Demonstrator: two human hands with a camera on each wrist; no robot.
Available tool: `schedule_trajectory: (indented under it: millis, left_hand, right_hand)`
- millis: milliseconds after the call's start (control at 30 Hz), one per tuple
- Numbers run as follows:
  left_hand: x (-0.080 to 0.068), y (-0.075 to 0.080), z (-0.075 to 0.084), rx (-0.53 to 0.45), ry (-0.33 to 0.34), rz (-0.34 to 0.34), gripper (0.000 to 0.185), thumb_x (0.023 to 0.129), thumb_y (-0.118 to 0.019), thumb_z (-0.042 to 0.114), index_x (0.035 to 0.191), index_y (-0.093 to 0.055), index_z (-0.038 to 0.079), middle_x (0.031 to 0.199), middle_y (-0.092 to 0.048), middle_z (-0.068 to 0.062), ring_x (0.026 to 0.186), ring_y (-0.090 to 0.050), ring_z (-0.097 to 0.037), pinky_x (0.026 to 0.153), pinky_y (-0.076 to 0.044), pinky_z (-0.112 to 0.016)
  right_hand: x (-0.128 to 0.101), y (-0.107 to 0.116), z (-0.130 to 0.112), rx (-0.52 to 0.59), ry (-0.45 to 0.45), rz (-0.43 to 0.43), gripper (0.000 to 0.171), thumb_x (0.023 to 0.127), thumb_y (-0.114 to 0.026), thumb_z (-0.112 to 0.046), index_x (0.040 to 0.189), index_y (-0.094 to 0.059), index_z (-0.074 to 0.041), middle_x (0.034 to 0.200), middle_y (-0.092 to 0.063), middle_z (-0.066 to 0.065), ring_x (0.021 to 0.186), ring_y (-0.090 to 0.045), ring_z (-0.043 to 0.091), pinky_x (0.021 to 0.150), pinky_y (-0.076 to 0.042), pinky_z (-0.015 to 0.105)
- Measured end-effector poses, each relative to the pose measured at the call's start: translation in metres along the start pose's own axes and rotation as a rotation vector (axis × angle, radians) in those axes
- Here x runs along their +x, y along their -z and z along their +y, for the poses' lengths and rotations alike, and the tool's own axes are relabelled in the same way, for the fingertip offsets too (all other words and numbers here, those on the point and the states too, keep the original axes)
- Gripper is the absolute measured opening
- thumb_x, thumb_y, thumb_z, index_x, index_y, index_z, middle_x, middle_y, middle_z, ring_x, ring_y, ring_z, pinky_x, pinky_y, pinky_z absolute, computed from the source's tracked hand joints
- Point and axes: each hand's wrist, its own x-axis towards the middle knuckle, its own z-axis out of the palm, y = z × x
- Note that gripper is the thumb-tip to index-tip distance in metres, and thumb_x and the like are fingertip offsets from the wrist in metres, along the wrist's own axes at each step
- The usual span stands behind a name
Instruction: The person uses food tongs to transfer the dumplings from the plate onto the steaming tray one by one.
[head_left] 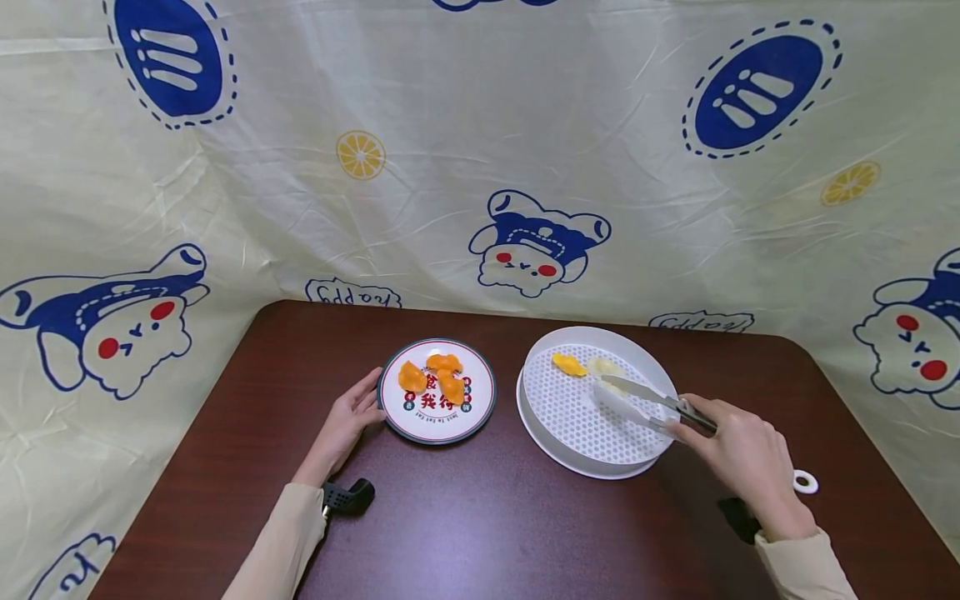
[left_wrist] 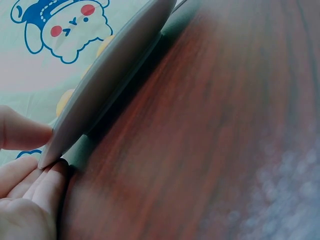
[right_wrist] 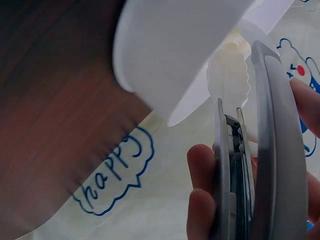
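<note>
A round plate [head_left: 480,410] with a dark rim and red characters carries three orange pieces [head_left: 438,377]. My left hand [head_left: 352,414] lies at its left edge, straight fingers [left_wrist: 35,185] and thumb touching the plate [left_wrist: 107,80] rim. To the right stands a white perforated tray [head_left: 577,417] with a yellow piece [head_left: 568,364] and a pale piece [head_left: 604,365] at its far side. My right hand [head_left: 701,427] grips metal tongs [head_left: 651,400] whose pale tips reach over the tray near the pale piece. Whether the tips hold anything is not visible. The right wrist view shows the tongs [right_wrist: 267,150] close up.
The dark wooden table [head_left: 480,517] is backed by a cream cloth [head_left: 480,167] printed with blue cartoon figures, hanging close behind and at both sides. A small white ring [head_left: 805,481] lies by my right wrist. Black wrist mounts [head_left: 348,497] sit on both forearms.
</note>
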Motion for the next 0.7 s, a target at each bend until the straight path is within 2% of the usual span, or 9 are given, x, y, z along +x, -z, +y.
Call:
schedule_trajectory:
  millis: [400,700]
  left_hand:
    - [0.000,0.000,0.000,0.007,0.004,0.001,0.071,0.087,-0.051,-0.013,0.150,-0.021,-0.001,0.156,-0.020,-0.015,0.139,-0.027,-0.028,0.102,-0.036,-0.028]
    - [-0.001,-0.001,0.000,-0.002,0.001,0.011,0.071,0.086,-0.051,-0.014,0.150,-0.022,-0.001,0.156,-0.021,-0.014,0.139,-0.027,-0.028,0.102,-0.036,-0.027]
  right_hand:
    - [-0.005,0.003,0.013,-0.026,-0.072,-0.069,0.049,0.076,-0.078,-0.041,0.112,-0.067,-0.009,0.086,-0.067,0.012,0.059,-0.053,0.024,0.039,-0.037,0.038]
    - [-0.005,0.002,0.014,-0.032,-0.077,-0.074,0.048,0.074,-0.079,-0.039,0.110,-0.068,-0.009,0.078,-0.065,0.009,0.056,-0.047,0.021,0.038,-0.033,0.035]
